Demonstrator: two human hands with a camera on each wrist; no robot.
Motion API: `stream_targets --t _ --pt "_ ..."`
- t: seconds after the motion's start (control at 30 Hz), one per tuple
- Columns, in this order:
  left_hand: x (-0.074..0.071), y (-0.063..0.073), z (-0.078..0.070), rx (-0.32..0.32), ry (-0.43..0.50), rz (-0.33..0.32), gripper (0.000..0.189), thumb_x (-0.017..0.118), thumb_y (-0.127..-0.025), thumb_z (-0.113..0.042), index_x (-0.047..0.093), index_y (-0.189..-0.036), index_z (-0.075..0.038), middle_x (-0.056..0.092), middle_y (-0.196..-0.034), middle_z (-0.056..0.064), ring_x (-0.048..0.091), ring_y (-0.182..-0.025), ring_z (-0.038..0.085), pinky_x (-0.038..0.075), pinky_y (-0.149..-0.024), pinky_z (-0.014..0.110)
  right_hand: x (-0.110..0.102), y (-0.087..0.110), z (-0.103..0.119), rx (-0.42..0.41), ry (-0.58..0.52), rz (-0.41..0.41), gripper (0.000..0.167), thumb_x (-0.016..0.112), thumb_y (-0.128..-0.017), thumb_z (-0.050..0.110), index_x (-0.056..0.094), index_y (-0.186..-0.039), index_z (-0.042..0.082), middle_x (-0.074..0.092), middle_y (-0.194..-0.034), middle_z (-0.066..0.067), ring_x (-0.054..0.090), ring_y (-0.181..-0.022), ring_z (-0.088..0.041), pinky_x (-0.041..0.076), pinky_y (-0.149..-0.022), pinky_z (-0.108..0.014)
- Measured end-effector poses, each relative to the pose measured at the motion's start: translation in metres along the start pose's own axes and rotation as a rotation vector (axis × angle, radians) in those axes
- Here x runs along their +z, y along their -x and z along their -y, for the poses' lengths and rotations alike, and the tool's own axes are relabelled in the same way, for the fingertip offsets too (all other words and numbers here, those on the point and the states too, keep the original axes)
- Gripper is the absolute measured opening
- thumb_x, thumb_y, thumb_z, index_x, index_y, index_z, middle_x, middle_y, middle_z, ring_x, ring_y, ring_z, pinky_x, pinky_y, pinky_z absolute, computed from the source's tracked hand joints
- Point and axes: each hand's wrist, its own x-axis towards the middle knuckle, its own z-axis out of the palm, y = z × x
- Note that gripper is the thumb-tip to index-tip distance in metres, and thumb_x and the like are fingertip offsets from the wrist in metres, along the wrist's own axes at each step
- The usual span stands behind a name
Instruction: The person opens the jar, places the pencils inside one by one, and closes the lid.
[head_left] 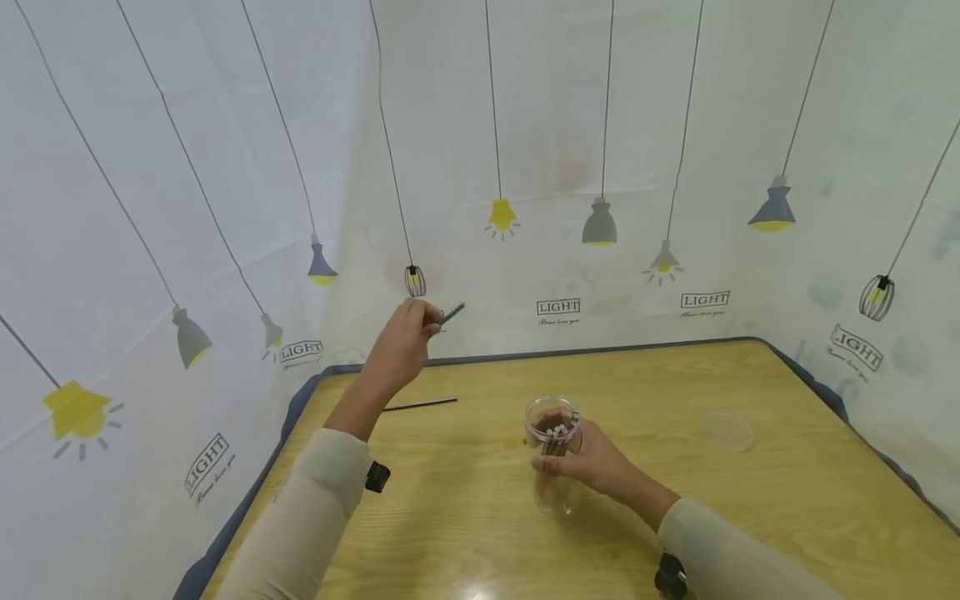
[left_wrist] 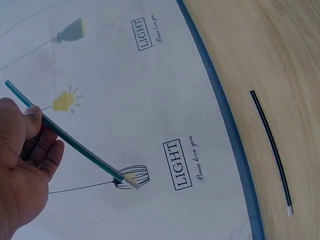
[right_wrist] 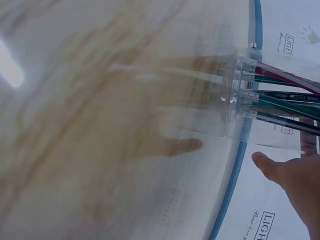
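My left hand (head_left: 403, 343) is raised above the far left of the table, pinching a green pencil (left_wrist: 82, 145) between thumb and fingers. The pencil slants in the left wrist view, its pale end pointing away from the hand. My right hand (head_left: 592, 458) grips a clear, uncapped plastic jar (head_left: 553, 492) from its right side. Inside the jar stands a bunch of several pencils (right_wrist: 287, 102), green, dark and red, their pale ends towards the jar's bottom or mouth; which, I cannot tell. A black pencil (left_wrist: 272, 150) lies on the table below the left hand.
A clear round lid (head_left: 727, 431) lies on the wooden table (head_left: 645, 383), right of the jar. White cloth walls (head_left: 465, 133) printed with lamps enclose the table's back and sides. Dark blue edging (head_left: 525, 357) runs along the border.
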Motion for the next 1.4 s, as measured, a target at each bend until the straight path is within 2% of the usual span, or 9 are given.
stream_targets --t 0.13,0.23,0.4,0.6,0.83,0.97,1.1,1.2,1.4 --pt "-0.004 -0.002 -0.012 -0.009 0.154 -0.025 0.021 0.053 -0.118 -0.019 0.06 -0.133 -0.005 0.063 -0.125 0.013 0.066 -0.113 0.03 0.059 -0.099 0.049 0.0 0.0 0.002 0.013 0.008 -0.011 0.05 0.088 -0.097 0.017 0.064 -0.138 0.004 0.072 -0.137 -0.025 0.071 -0.129 -0.03 0.053 -0.109 -0.022" --pt "-0.007 -0.003 -0.022 0.006 0.259 -0.031 0.023 0.055 -0.117 -0.021 0.061 -0.133 -0.005 0.066 -0.126 0.013 0.068 -0.117 0.029 0.059 -0.104 0.05 0.0 0.001 0.003 0.013 0.002 -0.005 0.049 0.088 -0.097 0.016 0.064 -0.138 0.003 0.073 -0.136 -0.027 0.073 -0.125 -0.023 0.055 -0.107 -0.023" --pt "-0.015 -0.004 -0.04 0.01 0.4 -0.001 0.027 0.057 -0.116 -0.026 0.06 -0.136 -0.007 0.069 -0.128 0.014 0.069 -0.124 0.029 0.056 -0.113 0.052 0.001 0.0 0.004 0.004 -0.004 -0.002 0.048 0.087 -0.097 0.016 0.064 -0.138 0.003 0.073 -0.136 -0.03 0.073 -0.125 -0.032 0.055 -0.107 -0.024" --pt "-0.025 -0.003 -0.064 0.031 0.551 0.044 0.029 0.057 -0.117 -0.025 0.058 -0.139 -0.006 0.066 -0.129 0.015 0.065 -0.126 0.035 0.055 -0.113 0.05 0.0 0.0 0.005 0.005 0.005 -0.01 0.048 0.088 -0.097 0.017 0.066 -0.137 0.004 0.075 -0.135 -0.026 0.071 -0.127 -0.041 0.055 -0.105 -0.024" --pt "-0.028 0.0 -0.084 0.067 0.627 0.049 0.029 0.06 -0.116 -0.023 0.058 -0.138 -0.004 0.066 -0.126 0.011 0.066 -0.119 0.029 0.057 -0.105 0.033 0.0 0.0 0.004 -0.007 0.002 0.001 0.047 0.087 -0.097 0.015 0.065 -0.137 0.005 0.075 -0.135 -0.027 0.073 -0.125 -0.037 0.055 -0.105 -0.024" --pt "-0.026 0.003 -0.092 0.083 0.762 0.05 0.024 0.06 -0.116 -0.018 0.059 -0.135 -0.003 0.069 -0.126 0.008 0.068 -0.116 0.018 0.059 -0.101 0.024 0.001 0.001 0.004 0.016 -0.028 0.004 0.048 0.087 -0.097 0.015 0.064 -0.138 0.005 0.073 -0.137 -0.027 0.07 -0.128 -0.04 0.055 -0.106 -0.024" --pt "-0.026 0.007 -0.102 0.114 0.952 0.065 0.019 0.059 -0.116 -0.01 0.058 -0.133 -0.004 0.069 -0.127 0.005 0.069 -0.117 0.014 0.062 -0.102 0.026 0.001 0.001 0.003 0.029 -0.037 0.0 0.05 0.087 -0.097 0.014 0.063 -0.14 0.004 0.073 -0.137 -0.024 0.067 -0.131 -0.039 0.054 -0.107 -0.025" --pt "-0.027 0.01 -0.111 0.13 1.049 0.064 0.02 0.059 -0.115 -0.009 0.055 -0.135 -0.008 0.068 -0.128 0.003 0.069 -0.119 0.016 0.062 -0.103 0.028 0.001 0.001 0.003 0.036 -0.032 -0.006 0.05 0.087 -0.097 0.016 0.063 -0.14 0.005 0.073 -0.137 -0.022 0.067 -0.132 -0.039 0.053 -0.107 -0.025" --pt "-0.025 0.011 -0.123 0.164 1.09 0.052 0.034 0.058 -0.116 -0.009 0.053 -0.149 -0.009 0.065 -0.127 0.003 0.067 -0.117 0.018 0.062 -0.103 0.03 0.0 0.002 0.004 0.037 -0.039 0.002 0.05 0.087 -0.098 0.018 0.062 -0.14 0.006 0.07 -0.139 -0.025 0.063 -0.134 -0.048 0.054 -0.109 -0.033"
